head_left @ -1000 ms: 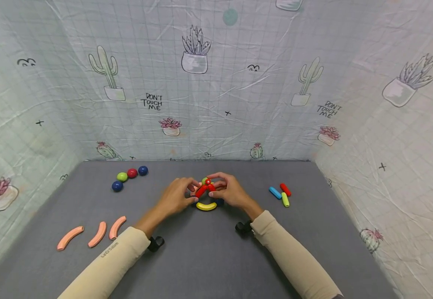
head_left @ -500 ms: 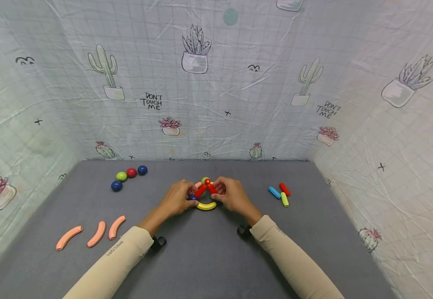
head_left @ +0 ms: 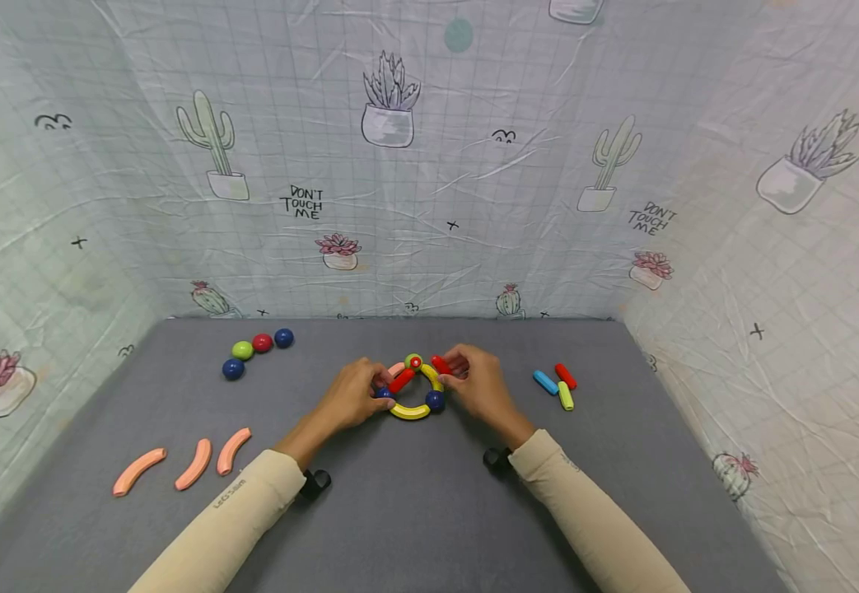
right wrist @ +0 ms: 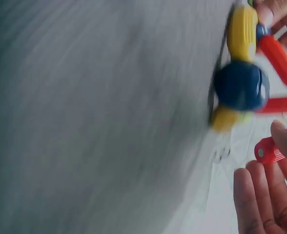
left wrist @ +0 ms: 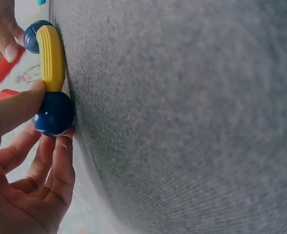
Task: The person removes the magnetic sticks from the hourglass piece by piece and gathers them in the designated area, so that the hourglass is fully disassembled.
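A small ring of toy pieces stands on the grey mat (head_left: 399, 511) between my hands. It has a yellow curved piece (head_left: 409, 410) at the front, a dark blue ball (head_left: 435, 401) at its right end, a red stick (head_left: 402, 380) and a green ball (head_left: 413, 361) on top. My left hand (head_left: 379, 394) pinches the left blue ball (left wrist: 53, 113) between its thumb and fingers, beside the yellow curved piece (left wrist: 51, 57). My right hand (head_left: 450, 372) holds a loose red stick (head_left: 441, 364) at its fingertips, just right of the ring; the red stick (right wrist: 268, 150) is blurred in the right wrist view.
Several loose balls (head_left: 242, 350) lie at the back left and three pink curved pieces (head_left: 197, 464) at the front left. A blue stick (head_left: 545, 382), a red stick (head_left: 566, 375) and a green stick (head_left: 566, 396) lie at the right. Printed cloth walls enclose the mat.
My right hand has drawn a red stick away from the top of the ring and shifted right, uncovering the right blue ball. The left hand has barely moved.
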The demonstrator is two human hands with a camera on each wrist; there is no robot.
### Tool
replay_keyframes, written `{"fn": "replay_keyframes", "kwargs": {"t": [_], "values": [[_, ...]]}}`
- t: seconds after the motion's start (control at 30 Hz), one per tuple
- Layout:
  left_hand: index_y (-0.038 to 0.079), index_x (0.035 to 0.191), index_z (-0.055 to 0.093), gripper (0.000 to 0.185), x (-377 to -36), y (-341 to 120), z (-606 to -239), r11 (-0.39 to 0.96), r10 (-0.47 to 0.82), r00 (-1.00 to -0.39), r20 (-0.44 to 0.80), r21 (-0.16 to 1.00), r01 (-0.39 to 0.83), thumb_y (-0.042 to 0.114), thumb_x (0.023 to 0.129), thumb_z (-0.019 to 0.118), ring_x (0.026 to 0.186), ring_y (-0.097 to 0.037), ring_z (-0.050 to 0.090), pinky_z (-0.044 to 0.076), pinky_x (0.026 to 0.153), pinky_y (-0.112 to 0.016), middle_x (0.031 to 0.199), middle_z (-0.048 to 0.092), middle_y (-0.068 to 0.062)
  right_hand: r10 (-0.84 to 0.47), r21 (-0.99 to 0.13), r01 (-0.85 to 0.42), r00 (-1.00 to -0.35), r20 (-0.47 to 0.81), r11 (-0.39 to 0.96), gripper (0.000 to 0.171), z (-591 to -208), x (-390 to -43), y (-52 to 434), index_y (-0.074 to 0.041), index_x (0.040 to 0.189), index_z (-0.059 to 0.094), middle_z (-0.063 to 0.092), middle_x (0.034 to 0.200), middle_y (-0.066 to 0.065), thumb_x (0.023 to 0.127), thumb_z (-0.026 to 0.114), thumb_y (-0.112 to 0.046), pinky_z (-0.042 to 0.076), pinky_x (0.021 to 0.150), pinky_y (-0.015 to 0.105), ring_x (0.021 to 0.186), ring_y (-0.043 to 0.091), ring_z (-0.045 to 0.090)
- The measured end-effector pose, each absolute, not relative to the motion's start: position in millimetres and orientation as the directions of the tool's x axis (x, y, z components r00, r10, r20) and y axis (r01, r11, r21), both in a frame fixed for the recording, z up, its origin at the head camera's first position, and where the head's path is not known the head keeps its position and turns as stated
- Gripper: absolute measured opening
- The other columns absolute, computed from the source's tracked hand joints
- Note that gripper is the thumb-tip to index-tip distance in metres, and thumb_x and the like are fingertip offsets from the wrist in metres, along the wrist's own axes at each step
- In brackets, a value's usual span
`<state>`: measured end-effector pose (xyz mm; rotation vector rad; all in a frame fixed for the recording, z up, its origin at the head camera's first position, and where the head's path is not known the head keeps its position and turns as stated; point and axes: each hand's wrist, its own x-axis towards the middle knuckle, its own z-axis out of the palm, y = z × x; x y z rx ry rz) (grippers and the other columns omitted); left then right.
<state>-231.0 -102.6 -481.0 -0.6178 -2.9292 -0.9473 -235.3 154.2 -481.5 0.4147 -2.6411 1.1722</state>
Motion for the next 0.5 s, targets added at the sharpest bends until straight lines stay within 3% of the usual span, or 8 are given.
{"fn": "replay_keyframes", "kwargs": {"t": [0.33, 0.5], "values": [[0.01, 0.104, 0.076, 0.028, -232, -105, -482, 0.752, 0.356, -0.93, 0.089, 0.563, 0.342, 0.024, 0.086, 0.091, 0.088, -0.016, 0.059, 0.052, 0.082, -0.038, 0.097, 0.066, -0.005, -0.034, -0.627, -0.183, -0.97, 0.242, 0.757, 0.029, -479, -231, 235, -0.006, 0.113, 0.079, 0.079, 0.1, 0.01, 0.086, 0.09, -0.013, 0.062, 0.078, 0.041, 0.085, 0.021, 0.075], [0.01, 0.102, 0.076, 0.027, -231, -104, -482, 0.753, 0.354, -0.93, 0.094, 0.562, 0.343, 0.024, 0.085, 0.092, 0.087, -0.016, 0.059, 0.052, 0.082, -0.037, 0.096, 0.067, -0.006, -0.003, -0.566, -0.131, -0.975, 0.221, 0.814, 0.027, -480, -230, 270, -0.003, 0.108, 0.079, 0.08, 0.097, 0.012, 0.085, 0.091, -0.013, 0.061, 0.076, 0.042, 0.084, 0.025, 0.076]]}}
